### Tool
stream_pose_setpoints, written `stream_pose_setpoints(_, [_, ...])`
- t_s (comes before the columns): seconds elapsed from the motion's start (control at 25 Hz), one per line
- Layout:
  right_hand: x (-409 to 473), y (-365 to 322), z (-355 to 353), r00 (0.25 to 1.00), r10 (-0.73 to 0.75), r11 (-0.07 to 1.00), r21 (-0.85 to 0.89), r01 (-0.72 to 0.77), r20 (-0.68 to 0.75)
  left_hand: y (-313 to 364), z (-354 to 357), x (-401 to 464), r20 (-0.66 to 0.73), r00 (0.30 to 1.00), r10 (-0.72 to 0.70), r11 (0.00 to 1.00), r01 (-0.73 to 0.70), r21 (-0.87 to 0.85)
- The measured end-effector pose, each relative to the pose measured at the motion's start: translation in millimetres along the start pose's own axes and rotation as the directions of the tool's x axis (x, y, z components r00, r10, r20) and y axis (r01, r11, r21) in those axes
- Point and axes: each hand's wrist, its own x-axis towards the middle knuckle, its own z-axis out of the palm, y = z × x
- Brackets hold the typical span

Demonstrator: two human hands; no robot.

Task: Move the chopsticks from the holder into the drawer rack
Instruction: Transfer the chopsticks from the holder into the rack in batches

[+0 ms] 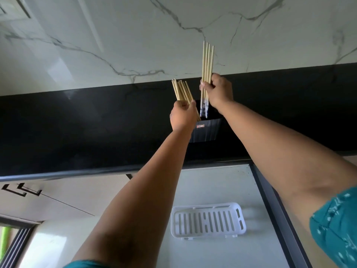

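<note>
While both hands hold bundles over holder (204, 130), rack (208, 221) lies below, toward you. R hand (218, 91) fingers grasp 5 chopsticks (207, 60), upright, tips at holder mouth. L hand (182, 115) clenched on tilted bundle (181, 89), count unclear. 1 rack, long axis across drawer.

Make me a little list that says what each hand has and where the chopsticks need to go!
left hand: left hand grips a leaning chopstick bunch
right hand: right hand grips an upright chopstick bunch, patterned ends low over the holder
holder: black holder on the dark counter
rack: white slotted rack lies in the open drawer, no chopsticks in it yet
</note>
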Motion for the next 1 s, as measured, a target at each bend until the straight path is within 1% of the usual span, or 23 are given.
stream_pose_setpoints(0.04, [-11.5,-11.1,-10.6,0.990,-0.100,0.994,0.033,0.103,-0.095,17.8,-2.3,-13.9,0.008,1.000,0.001,0.997,0.000,-0.081])
stream_pose_setpoints(0.08, [-27.2,-20.9,-25.9,0.956,-0.224,0.972,0.030,0.234,-0.189,33.0,-7.1,-32.0,0.026,0.999,0.035,0.988,-0.031,-0.154])
stream_pose_setpoints(0.12, [-48.4,-30.6,-33.1,0.903,-0.338,0.937,0.000,0.350,-0.265,40.5,-12.5,-52.7,0.059,0.995,0.080,0.972,-0.065,-0.227])
stream_pose_setpoints(0.16, [-72.3,-33.4,-38.5,0.858,-0.434,0.898,-0.058,0.436,-0.274,41.3,-17.4,-74.8,0.108,0.988,0.113,0.950,-0.075,-0.304])
stream_pose_setpoints(0.2, [-101.6,-35.7,-37.1,0.851,-0.494,0.866,-0.186,0.464,-0.177,36.2,-21.3,-95.3,0.166,0.979,0.117,0.925,-0.046,-0.378])
stream_pose_setpoints(0.24, [-137.9,-37.2,-26.7,0.887,-0.461,0.831,-0.350,0.433,0.003,25.5,-23.3,-111.7,0.233,0.969,0.078,0.887,0.039,-0.460])
stream_pose_setpoints(0.28, [-172.1,-31.7,-16.5,0.915,-0.391,0.815,-0.426,0.393,0.098,9.8,-23.2,-126.6,0.280,0.960,0.003,0.828,0.154,-0.538])
stream_pose_setpoints(0.32, [-197.4,-17.8,-11.5,0.913,-0.400,0.790,-0.473,0.391,0.087,-10.3,-21.1,-137.9,0.280,0.953,-0.118,0.769,0.266,-0.581])
stream_pose_setpoints(0.36, [-214.8,-5.5,-11.2,0.931,-0.343,0.813,-0.457,0.362,0.128,-30.9,-18.9,-145.2,0.264,0.930,-0.257,0.729,0.366,-0.579])
stream_pose_setpoints(0.4, [-231.2,7.9,-12.1,0.912,-0.376,0.795,-0.448,0.409,0.165,-51.4,-16.9,-151.1,0.244,0.889,-0.388,0.708,0.457,-0.539])
stream_pose_setpoints(0.44, [-243.9,24.0,-14.8,0.906,-0.338,0.810,-0.412,0.418,0.254,-72.4,-15.8,-156.5,0.231,0.840,-0.490,0.690,0.536,-0.487])
stream_pose_setpoints(0.48, [-257.7,40.9,-15.8,0.909,-0.242,0.847,-0.383,0.369,0.339,-95.3,-15.5,-161.5,0.238,0.797,-0.556,0.669,0.598,-0.441])
stream_pose_setpoints(0.52, [-273.8,55.0,-8.8,0.880,-0.136,0.871,-0.369,0.326,0.456,-117.7,-16.2,-165.3,0.272,0.760,-0.591,0.634,0.645,-0.427])
stream_pose_setpoints(0.56, [-287.1,71.9,-5.1,0.842,-0.101,0.864,-0.373,0.338,0.530,-140.0,-17.8,-168.0,0.320,0.737,-0.596,0.589,0.672,-0.449])
stream_pose_setpoints(0.6, [-298.5,86.7,-2.3,0.811,-0.056,0.840,-0.412,0.354,0.582,-160.2,-20.6,-169.8,0.372,0.724,-0.581,0.536,0.684,-0.495])
stream_pose_setpoints(0.68, [-308.6,112.4,-2.4,0.767,0.059,0.792,-0.497,0.354,0.639,-194.2,-25.9,-171.1,0.461,0.699,-0.547,0.410,0.704,-0.580])
stream_pose_setpoints(0.72, [-310.2,124.2,-4.3,0.743,0.097,0.780,-0.515,0.357,0.662,-206.8,-26.6,-172.6,0.493,0.684,-0.538,0.365,0.716,-0.595])
stream_pose_setpoints(0.8, [-312.0,142.5,-5.3,0.654,0.161,0.742,-0.527,0.413,0.739,-223.7,-25.4,-176.2,0.518,0.660,-0.544,0.341,0.738,-0.582])
stream_pose_setpoints(0.84, [-312.3,148.7,-4.6,0.624,0.190,0.711,-0.545,0.445,0.758,-230.2,-25.4,-175.9,0.502,0.656,-0.563,0.339,0.738,-0.584])
stream_pose_setpoints(0.88, [-312.6,153.0,-2.8,0.608,0.207,0.691,-0.554,0.464,0.767,-237.2,-27.2,-174.4,0.455,0.659,-0.598,0.338,0.723,-0.603])
stream_pose_setpoints(0.92, [-312.5,158.5,-0.9,0.596,0.216,0.664,-0.564,0.491,0.773,-244.0,-32.1,-171.2,0.375,0.669,-0.642,0.355,0.693,-0.627])
stream_pose_setpoints(0.96, [-311.8,166.1,1.7,0.592,0.213,0.643,-0.567,0.514,0.778,-250.8,-39.7,-166.6,0.268,0.676,-0.686,0.396,0.656,-0.642])
stream_pose_setpoints(1.0, [-311.5,173.9,4.3,0.586,0.214,0.631,-0.569,0.528,0.781,-258.3,-49.5,-162.1,0.129,0.690,-0.713,0.479,0.613,-0.628])
